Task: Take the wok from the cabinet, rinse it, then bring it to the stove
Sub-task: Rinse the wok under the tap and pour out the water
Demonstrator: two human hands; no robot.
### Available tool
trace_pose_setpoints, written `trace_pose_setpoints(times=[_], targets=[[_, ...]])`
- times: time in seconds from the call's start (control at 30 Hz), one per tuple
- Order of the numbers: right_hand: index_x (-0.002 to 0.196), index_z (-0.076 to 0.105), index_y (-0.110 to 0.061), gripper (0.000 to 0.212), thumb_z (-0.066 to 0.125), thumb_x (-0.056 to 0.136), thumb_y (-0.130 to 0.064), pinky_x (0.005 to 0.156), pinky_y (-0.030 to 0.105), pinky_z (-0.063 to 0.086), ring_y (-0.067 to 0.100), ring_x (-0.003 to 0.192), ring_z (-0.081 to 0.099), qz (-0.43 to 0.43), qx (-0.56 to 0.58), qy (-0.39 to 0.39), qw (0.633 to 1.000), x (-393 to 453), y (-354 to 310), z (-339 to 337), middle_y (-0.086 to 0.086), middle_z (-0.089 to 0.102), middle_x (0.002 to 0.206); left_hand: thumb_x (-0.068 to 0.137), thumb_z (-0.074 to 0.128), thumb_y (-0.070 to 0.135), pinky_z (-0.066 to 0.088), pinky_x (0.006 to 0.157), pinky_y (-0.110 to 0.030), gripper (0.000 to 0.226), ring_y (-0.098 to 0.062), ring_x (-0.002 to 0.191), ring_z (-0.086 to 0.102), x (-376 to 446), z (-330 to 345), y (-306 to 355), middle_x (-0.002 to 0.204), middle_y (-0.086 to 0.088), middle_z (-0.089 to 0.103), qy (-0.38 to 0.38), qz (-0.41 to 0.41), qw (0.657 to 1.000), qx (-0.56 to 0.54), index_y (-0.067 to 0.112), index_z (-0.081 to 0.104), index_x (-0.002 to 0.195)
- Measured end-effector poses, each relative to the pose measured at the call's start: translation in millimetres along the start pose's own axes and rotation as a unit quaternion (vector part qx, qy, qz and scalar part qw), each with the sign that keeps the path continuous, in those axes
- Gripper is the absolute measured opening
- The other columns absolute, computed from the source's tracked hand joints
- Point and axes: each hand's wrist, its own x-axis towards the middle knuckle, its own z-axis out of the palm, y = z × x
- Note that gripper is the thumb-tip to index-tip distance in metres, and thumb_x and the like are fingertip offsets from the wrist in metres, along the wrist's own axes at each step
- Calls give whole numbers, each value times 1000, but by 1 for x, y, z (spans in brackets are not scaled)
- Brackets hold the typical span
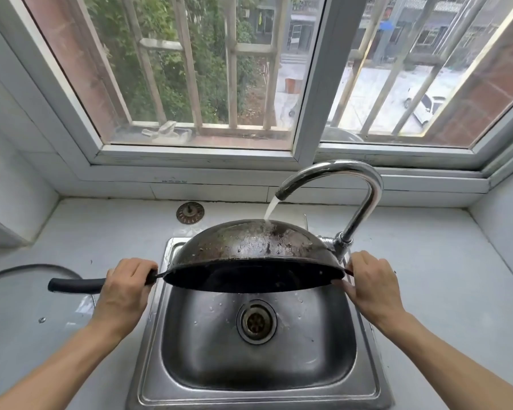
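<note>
Daylight from a wide sliding window (190,69) with outer bars fell on a pale table (427,261) into which a stainless steel sink (249,365) was set. Trees, a paved yard and a white car (425,106) could be seen through the glass. A chrome gooseneck faucet (365,184) stood at the sink's back right corner, and a stream of water (271,208) was being poured from its spout.

The wok (249,250) was held above the sink basin, turned so that its dark, stained outer bottom faced up and away and its blackened inside faced down toward the viewer. The water was landing on the upper part of the outer bottom, just right of its middle. The long black handle (77,284) was pointed to the left, over the table.

The left hand (125,288) was wrapped around the handle close to where it joined the bowl, with the fingers curled over it. The right hand (370,285) was closed on the opposite rim, where a small side grip was mostly hidden under the fingers.

Droplets were scattered on the sink floor around the drain (256,321). A loose round strainer (190,213) was lying on the table behind the sink's left corner. A glass lid (27,276) was partly seen on the table at the left edge, beneath the handle's end.
</note>
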Motion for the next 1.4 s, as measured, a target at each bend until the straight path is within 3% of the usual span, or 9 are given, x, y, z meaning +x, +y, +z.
trace_pose_setpoints(times=[0.07, 0.13, 0.2, 0.67, 0.97, 1.13, 1.4], targets=[[71, 44, -15, 50, 58, 78, -63, 55, 31, 26, 22, 52, 28, -12, -14, -2, 1000, 3, 2, -2, 3, 48, 64, 71, 71, -6, 33, 64, -35, 30, -24, 79, 48, 2, 2, 0, 83, -2, 58, -4, -5, 1000, 3, 14, 59, 89], [71, 47, -14, 50, 88, 61, -41, 56, 31, 27, 28, 50, 40, -14, -19, -20, 1000, 5, 3, -4, 4, 50, 64, 67, 76, -9, 32, 65, -34, 34, -24, 79, 48, 6, 3, 2, 82, -2, 59, -12, -15, 1000, 6, 13, 61, 88], [70, 48, -13, 54, 95, 52, -33, 55, 30, 28, 29, 51, 45, -13, -13, -27, 999, 7, 4, -5, 4, 50, 64, 67, 77, -8, 34, 65, -35, 34, -25, 78, 49, 10, 3, 3, 82, -2, 59, -20, -11, 1000, 13, 13, 62, 89], [72, 47, -14, 53, 93, 55, -35, 47, 34, 36, 28, 50, 45, -12, 15, -32, 999, 9, 12, -4, 3, 49, 66, 67, 77, -4, 46, 63, -40, 30, -29, 78, 50, 42, -9, 3, 88, -6, 56, -41, 47, 997, 47, 8, 62, 90], [74, 31, -25, 66, 93, 55, -33, 47, 33, 33, 25, 51, 42, 45, 53, -73, 995, -15, 17, 7, -3, 43, 65, 67, 76, -5, 46, 62, -39, 31, -29, 78, 50, 61, -12, 13, 88, -6, 56, -60, 83, 993, 56, 9, 62, 91], [70, 34, -23, 59, 90, 60, -35, 46, 30, 30, 21, 52, 42, 87, 87, -84, 989, -26, 18, 9, -6, 42, 65, 67, 77, -3, 46, 61, -39, 32, -27, 77, 50, 80, -19, 19, 86, -4, 55, -82, 118, 988, 53, 11, 61, 91], [70, 36, -28, 51, 84, 67, -42, 49, 28, 41, 11, 60, 47, 158, 132, -120, 971, -36, 21, 7, -12, 44, 69, 68, 78, -1, 49, 61, -41, 32, -26, 76, 48, 110, -21, 24, 87, -3, 55, -95, 153, 982, 53, 14, 62, 92]])
